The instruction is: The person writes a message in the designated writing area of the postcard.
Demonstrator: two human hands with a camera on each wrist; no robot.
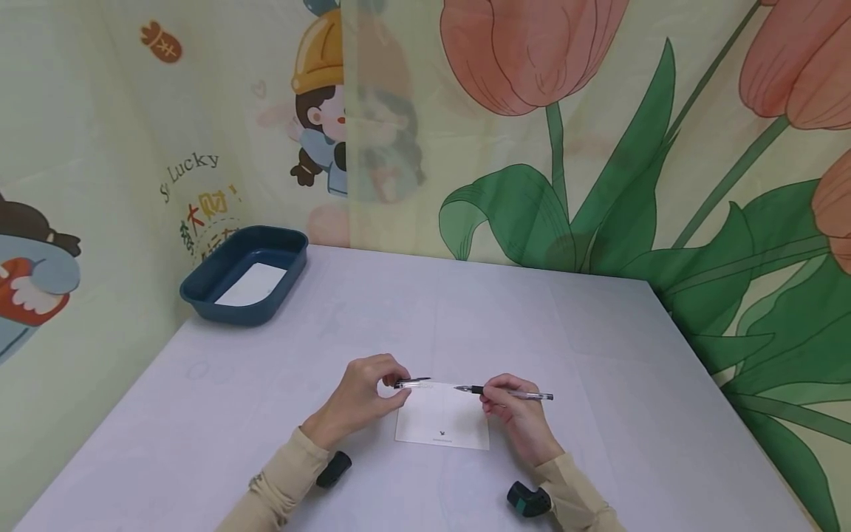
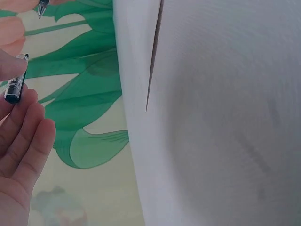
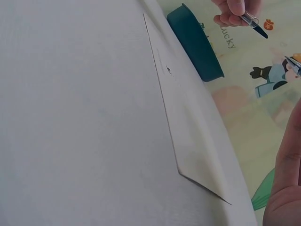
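Note:
A pen (image 1: 525,395) with a clear barrel and black grip is held in my right hand (image 1: 518,417), its bare tip pointing left. My left hand (image 1: 366,391) pinches the clear pen cap (image 1: 407,383) with its black clip between thumb and fingers; cap and pen tip stand apart. In the left wrist view the cap (image 2: 15,84) shows between the thumb and fingers. Below both hands a white card (image 1: 442,421) lies on the table, with a small dark mark and a line of tiny print near its front edge.
A dark blue basin (image 1: 193,295) with a white sheet (image 1: 253,285) inside stands at the table's back left corner. The white-covered table (image 1: 598,340) meets printed curtains (image 1: 399,222) at the back. Black wrist devices (image 1: 528,499) sit by both wrists.

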